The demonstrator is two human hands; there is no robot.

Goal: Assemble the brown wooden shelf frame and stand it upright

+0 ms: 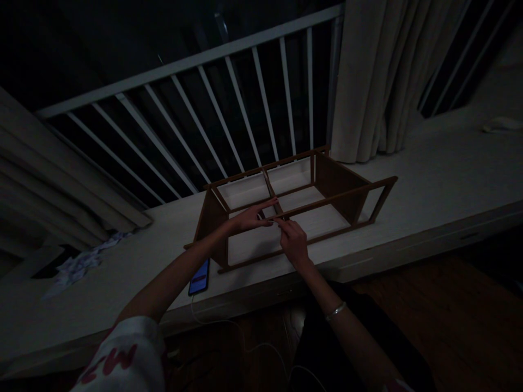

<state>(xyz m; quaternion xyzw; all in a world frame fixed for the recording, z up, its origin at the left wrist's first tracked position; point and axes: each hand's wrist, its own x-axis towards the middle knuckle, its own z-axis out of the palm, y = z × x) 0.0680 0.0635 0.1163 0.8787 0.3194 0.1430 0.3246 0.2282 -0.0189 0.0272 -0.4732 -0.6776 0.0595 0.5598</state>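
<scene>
A brown wooden shelf rack [343,194] lies on its side on the pale window ledge. My left hand [247,218] rests around its upper near rail, fingers stretched over the far side and thumb on the near side, close to the middle crosspiece [269,185]. Just to the right, my right hand [293,239] is closed in a pinch at the same joint. From its fingertips a thin shiny piece [273,220] points toward my left thumb; it is too small and dark to name.
A lit phone [199,279] with a white cable [241,326] lies by the rack's left end. Behind stands a white railing [241,109], between curtains [368,81]. Crumpled cloth [81,267] lies on the ledge [441,169] at left. The ledge's front edge drops to a wooden floor.
</scene>
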